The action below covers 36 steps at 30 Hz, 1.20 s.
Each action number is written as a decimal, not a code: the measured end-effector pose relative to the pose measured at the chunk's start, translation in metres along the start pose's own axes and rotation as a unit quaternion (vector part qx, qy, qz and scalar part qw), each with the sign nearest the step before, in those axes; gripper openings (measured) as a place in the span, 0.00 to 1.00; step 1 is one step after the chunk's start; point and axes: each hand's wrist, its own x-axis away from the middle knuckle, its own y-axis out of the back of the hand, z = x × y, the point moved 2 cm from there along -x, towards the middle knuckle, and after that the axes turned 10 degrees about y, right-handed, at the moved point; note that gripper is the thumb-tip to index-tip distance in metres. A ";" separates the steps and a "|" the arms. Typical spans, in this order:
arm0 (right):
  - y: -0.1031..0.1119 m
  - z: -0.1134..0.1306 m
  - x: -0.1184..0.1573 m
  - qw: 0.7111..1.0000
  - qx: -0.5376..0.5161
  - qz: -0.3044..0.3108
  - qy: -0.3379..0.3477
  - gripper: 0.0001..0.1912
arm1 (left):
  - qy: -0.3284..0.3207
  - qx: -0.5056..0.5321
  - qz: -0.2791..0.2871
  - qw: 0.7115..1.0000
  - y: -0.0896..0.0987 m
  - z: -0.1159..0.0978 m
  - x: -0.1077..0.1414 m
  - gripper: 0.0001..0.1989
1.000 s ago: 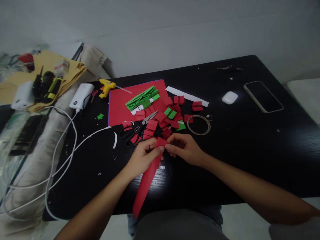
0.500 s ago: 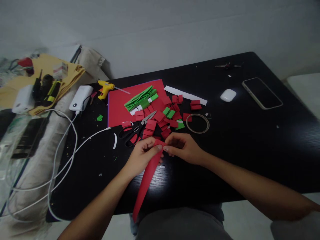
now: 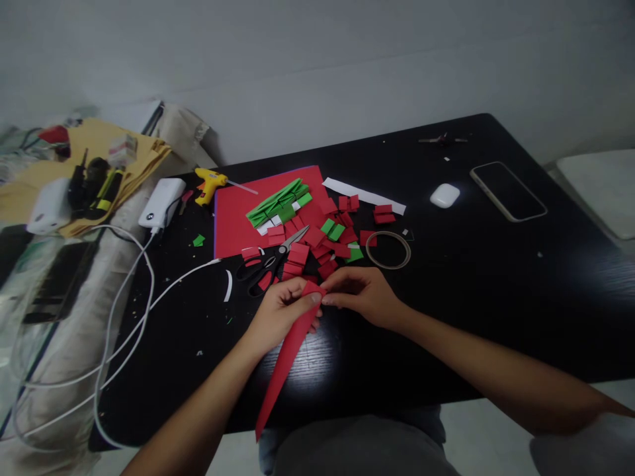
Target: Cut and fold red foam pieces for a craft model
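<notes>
Both my hands are on one red paper strip [image 3: 286, 360], lower middle of frame. My left hand [image 3: 280, 314] has it clamped, thumb flat on top, fingers curled under. My right hand [image 3: 367, 295] is just beside, thumb and index in a narrow pinch at the strip's upper right edge; its other fingers are curled in, and whether they touch paper I can't tell. Strip's top end is folded or bent at my fingertips, exact fold hidden. Rest of it slants down-left, tip reaching the near edge of the black table [image 3: 446, 297].

Just above my hands, frame center: pile of folded red pieces [image 3: 298, 253], a few folded green pieces [image 3: 336, 232] mixed in. Scissors [image 3: 282, 250] at the pile's left, blades pointing up-right, red bits visible through the handles. Behind, a red sheet [image 3: 231, 225] with a green paper bundle [image 3: 278, 201] lying on it. White strip [image 3: 364, 195] upper right of the pile, tape ring [image 3: 407, 250] at its right side. Yellow glue gun [image 3: 210, 183] upper left of center, white power bank [image 3: 162, 203] left of that. Right side of frame: white case [image 3: 445, 195], then phone [image 3: 508, 192].
</notes>
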 end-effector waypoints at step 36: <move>0.001 0.003 -0.002 1.000 0.025 -0.004 0.004 0.13 | 0.009 0.007 0.010 1.000 0.004 0.003 -0.001 0.14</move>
